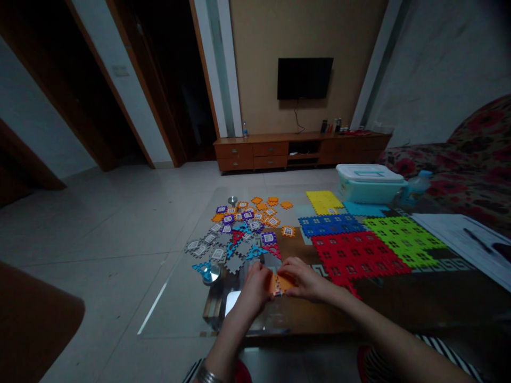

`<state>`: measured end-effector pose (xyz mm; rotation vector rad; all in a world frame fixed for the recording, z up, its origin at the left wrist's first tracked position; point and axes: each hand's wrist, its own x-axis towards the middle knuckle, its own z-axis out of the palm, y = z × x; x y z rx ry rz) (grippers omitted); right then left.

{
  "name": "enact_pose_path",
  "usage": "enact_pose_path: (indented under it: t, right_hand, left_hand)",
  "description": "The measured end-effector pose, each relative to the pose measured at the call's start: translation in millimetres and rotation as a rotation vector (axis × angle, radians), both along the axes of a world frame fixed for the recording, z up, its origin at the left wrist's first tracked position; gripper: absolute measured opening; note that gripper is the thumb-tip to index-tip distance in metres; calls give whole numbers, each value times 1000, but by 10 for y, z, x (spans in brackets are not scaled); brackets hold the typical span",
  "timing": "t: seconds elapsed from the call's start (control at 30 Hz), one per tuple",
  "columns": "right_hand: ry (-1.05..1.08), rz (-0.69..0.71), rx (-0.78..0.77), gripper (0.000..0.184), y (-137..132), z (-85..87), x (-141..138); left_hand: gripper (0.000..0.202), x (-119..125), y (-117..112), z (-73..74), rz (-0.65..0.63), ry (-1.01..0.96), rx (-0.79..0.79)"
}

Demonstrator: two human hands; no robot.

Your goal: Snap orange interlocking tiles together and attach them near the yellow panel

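Close to the table's front edge, my left hand (pixel 258 283) and my right hand (pixel 302 279) grip orange puzzle tiles (pixel 284 283) with toothed edges. The tiles meet along a seam between my hands; whether they are fully interlocked I cannot tell. My fingers are closed on the outer sides and cover part of them. Just beyond my left hand lies a loose pile of grey tiles (pixel 235 263), blue triangular pieces (pixel 255 252), red pieces (pixel 272 250) and purple tiles (pixel 269 238) with white window pictures. A single orange tile (pixel 288 231) lies beyond my right hand.
Joined sheets of red (pixel 355 255), lime green (pixel 403 239), blue (pixel 331 225) and yellow (pixel 322 202) tiles cover the right side of the glass table (pixel 171 314). Behind them stand a lidded turquoise box (pixel 369 187) and a bottle (pixel 416 189). Papers (pixel 463 239) with a pen lie far right.
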<state>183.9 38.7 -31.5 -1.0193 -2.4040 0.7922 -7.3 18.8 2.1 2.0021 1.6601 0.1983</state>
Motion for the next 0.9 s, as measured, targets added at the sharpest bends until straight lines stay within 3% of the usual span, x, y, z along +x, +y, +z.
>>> enact_pose_path:
  t: [0.2, 0.43, 0.63, 0.77, 0.9]
  right_hand:
    - [24, -46, -2, 53, 11, -42, 7]
    - [15, 32, 18, 42, 22, -1, -7]
    - [15, -2, 26, 47, 127, -81, -35]
    - [72, 8, 55, 49, 62, -73, -84]
    - [148, 26, -59, 54, 81, -32, -92]
  left_hand:
    - [39, -8, -15, 5, 14, 33, -9]
    - [40, -5, -10, 3, -3, 22, -8]
    - [37, 26, 38, 25, -26, 79, -12]
    - [42, 18, 55, 38, -50, 105, -16]
    - [55, -57, 16, 49, -23, 188, -17]
